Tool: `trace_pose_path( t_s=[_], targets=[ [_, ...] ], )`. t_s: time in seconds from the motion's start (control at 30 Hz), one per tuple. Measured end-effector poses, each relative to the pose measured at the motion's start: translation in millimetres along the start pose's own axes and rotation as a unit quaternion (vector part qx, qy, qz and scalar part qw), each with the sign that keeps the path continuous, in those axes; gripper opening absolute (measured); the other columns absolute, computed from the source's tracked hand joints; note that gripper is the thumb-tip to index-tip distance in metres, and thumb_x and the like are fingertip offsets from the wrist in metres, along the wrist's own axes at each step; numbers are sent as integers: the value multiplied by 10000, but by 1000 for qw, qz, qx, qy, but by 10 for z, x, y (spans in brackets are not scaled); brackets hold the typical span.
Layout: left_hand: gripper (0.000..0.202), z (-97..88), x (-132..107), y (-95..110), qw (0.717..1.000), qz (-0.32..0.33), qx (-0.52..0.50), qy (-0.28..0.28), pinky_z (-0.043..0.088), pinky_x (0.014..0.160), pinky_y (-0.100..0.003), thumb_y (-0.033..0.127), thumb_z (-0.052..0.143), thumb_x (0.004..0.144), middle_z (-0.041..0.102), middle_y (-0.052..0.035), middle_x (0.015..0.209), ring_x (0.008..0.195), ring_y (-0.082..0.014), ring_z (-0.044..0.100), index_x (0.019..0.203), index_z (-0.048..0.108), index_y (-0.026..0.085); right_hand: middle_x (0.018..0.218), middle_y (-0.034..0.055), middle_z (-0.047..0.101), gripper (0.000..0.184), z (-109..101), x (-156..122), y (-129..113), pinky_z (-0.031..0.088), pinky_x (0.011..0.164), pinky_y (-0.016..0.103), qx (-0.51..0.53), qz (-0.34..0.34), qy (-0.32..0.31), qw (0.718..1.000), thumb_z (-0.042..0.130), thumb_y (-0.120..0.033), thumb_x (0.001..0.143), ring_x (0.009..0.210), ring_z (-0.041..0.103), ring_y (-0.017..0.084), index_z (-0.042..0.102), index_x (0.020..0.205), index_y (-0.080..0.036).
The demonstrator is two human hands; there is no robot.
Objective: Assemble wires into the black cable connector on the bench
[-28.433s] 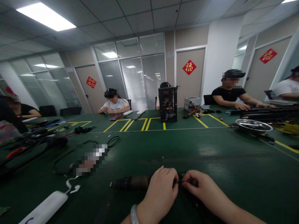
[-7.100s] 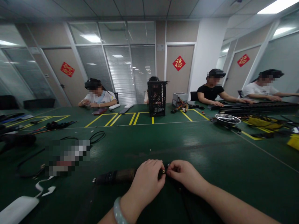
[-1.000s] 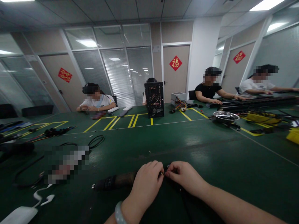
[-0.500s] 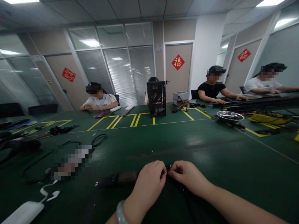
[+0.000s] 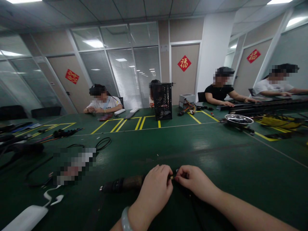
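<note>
- Left hand (image 5: 157,184): palm down, fingers curled and closed on a small dark piece, its brass-coloured end (image 5: 171,177) bare at the fingertips.
- Right hand (image 5: 192,178): facing the left just beyond that end, thumb and fingertips pinched together; what sits in the pinch is too small to make out.
- Under the left wrist's line, a pale bangle (image 5: 125,218).
- Dark cylinder (image 5: 130,183): lying on the worktop (image 5: 204,141), towards its near edge, running out leftwards from behind the left hand, which hides its right-hand end. Brownish, worn-looking midsection; ribbed black collar; short silvery tip.
- Leftwards, towards the worktop's near left corner: long white block (image 5: 24,218), white strap (image 5: 56,199) beside it, then a blurred-out flat item (image 5: 77,166) ringed by a looped black cable (image 5: 103,144).
- Along the left edge: heap of black gear (image 5: 21,150); coloured wires (image 5: 64,132) further off.
- Far edge, middle: upright black computer case (image 5: 166,101), partly blocking sight of a seated person. Grey box (image 5: 187,98) with loose wires to its right.
- Right side: steel bowl (image 5: 239,120), yellow item (image 5: 281,121), long black parts (image 5: 269,107) under two people's arms.
- Another person (image 5: 103,104), white top, at the far edge, left of the case.
</note>
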State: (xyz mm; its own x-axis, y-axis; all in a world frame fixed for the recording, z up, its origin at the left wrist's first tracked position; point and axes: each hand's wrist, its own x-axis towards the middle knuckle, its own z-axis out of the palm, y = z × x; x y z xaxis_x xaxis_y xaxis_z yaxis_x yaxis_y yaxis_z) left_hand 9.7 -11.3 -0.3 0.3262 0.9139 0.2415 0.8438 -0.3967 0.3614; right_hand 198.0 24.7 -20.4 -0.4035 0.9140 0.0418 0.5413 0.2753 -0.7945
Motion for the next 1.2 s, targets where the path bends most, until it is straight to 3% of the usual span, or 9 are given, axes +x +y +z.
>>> trace_pose_path(
  t_s=[0.63,0.77,1.0,1.2],
  targets=[
    [104,-6,39,11,1000,-1,-6,-14,426,811,-336,152,543,854,622,-3,933,882,-191,572,907,598,222,739,-8,692,145,-2,-2,-8,404,580,207,9,5,-10,1000,598,-298,856,673,614,145,680,805,-189],
    [100,-39,25,20,999,-26,-1,-19,431,824,-328,217,575,842,611,-27,968,912,-206,570,942,577,210,740,-8,692,150,-8,0,-8,402,571,204,11,9,-15,1000,600,-302,856,668,613,142,678,799,-187],
    [114,-49,46,29,1000,9,1,-25,426,842,-330,129,525,845,621,-1,942,910,-191,575,880,577,224,734,-15,690,153,-5,-3,10,398,569,203,4,9,-10,1000,605,-317,854,654,606,138,682,809,-193],
    [148,-61,35,42,1000,-11,11,-26,429,899,-349,150,559,833,608,-34,1086,1000,-215,567,964,568,219,712,-21,680,158,2,4,-1,382,569,208,-9,-3,1,1000,601,-309,852,652,595,138,683,778,-196]
  ],
)
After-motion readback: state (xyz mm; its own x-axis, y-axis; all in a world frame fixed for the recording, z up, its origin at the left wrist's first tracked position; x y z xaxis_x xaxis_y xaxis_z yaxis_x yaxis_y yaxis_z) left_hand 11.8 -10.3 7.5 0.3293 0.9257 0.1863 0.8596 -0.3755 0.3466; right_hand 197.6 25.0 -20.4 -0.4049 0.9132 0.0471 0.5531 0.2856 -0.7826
